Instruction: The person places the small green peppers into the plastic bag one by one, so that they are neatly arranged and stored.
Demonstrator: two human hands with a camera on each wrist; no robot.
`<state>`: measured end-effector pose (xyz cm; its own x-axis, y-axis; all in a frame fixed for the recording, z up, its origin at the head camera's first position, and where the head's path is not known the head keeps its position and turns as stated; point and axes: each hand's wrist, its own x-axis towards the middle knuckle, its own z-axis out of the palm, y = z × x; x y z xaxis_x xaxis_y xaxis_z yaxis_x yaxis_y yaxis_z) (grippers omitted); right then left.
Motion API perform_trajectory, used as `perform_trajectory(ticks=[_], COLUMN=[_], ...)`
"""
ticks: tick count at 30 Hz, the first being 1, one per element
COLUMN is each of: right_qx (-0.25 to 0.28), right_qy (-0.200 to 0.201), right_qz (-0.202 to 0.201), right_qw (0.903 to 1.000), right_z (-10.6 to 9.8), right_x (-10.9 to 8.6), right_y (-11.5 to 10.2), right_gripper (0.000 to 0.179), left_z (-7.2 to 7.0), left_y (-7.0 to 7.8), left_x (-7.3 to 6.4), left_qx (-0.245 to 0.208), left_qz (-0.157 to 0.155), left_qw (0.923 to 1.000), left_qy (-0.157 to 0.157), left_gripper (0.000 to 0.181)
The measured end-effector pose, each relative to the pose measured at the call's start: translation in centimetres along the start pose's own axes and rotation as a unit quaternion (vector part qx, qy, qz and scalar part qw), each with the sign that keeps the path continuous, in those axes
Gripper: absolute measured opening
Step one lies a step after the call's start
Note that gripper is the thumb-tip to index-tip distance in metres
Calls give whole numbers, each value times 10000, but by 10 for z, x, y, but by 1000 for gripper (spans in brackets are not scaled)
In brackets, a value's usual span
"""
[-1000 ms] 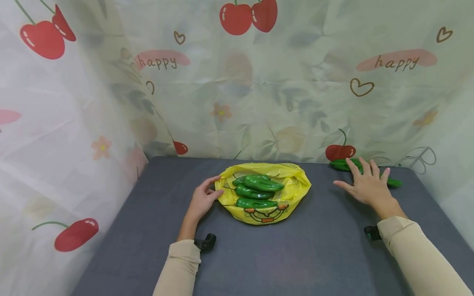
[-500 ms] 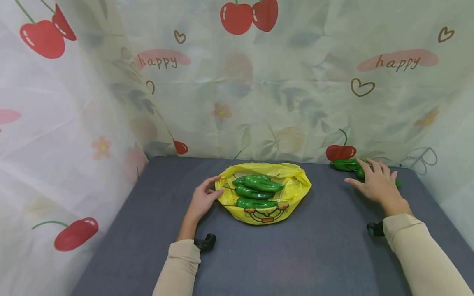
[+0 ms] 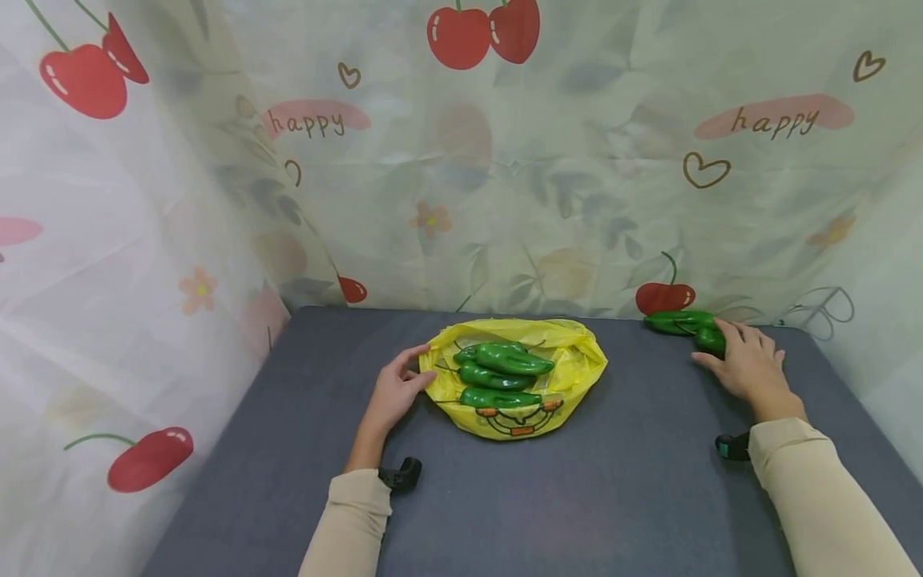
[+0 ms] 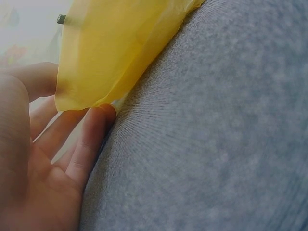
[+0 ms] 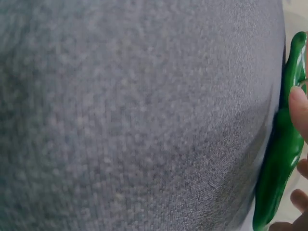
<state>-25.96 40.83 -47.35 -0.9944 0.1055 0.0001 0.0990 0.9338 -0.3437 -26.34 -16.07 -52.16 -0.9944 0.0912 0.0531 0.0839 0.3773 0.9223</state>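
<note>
A yellow plastic bag [image 3: 577,385] lies with its mouth spread wide near the middle of the table. Several green chili peppers [image 3: 505,358] rest in it. At the bag's left rim, my left hand [image 3: 392,390] pinches the edge, thumb on the inner side and fingers outside; the left wrist view shows the thin film [image 4: 108,53] between them. My right hand [image 3: 753,373] hovers over a green pepper [image 3: 711,342] at the back right, fingers spread around it. In the right wrist view the thumb [image 5: 299,108] overlaps this pepper [image 5: 279,168]; firm contact cannot be told.
Another green pepper [image 3: 678,322] lies by the table's back edge, left of my right hand. A patterned cloth [image 3: 505,200] hangs behind the dark grey table [image 3: 548,505]. Thin cords [image 3: 822,308] show at the back right corner.
My right hand has moved right over the peppers, uncovering more of the back one, and its fingers have drawn closer together. My left hand and the bag stay put.
</note>
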Motion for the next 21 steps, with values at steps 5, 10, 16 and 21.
perform_trajectory(ticks=[5,10,16,21], right_qx=[-6,24,-151,-337], right_qy=[-93,-207,-295,-300], right_qz=[-17,-158,-294,-323], right_qw=[10000,9997,9990,9985], right_z=[0,-2,-3,-3], right_x=[0,1,3,1], right_y=[5,7,8,5], right_gripper=[91,87,69,61], left_z=[1,1,0,1], left_y=[0,2,2,1], left_x=[1,0,-1,-1], left_qx=[-2,-13,-51,-44], left_qz=[8,-29,-8,-17], left_qw=[10000,10000,10000,10000], left_qy=[34,56,30,12], left_gripper=[48,50,49,48])
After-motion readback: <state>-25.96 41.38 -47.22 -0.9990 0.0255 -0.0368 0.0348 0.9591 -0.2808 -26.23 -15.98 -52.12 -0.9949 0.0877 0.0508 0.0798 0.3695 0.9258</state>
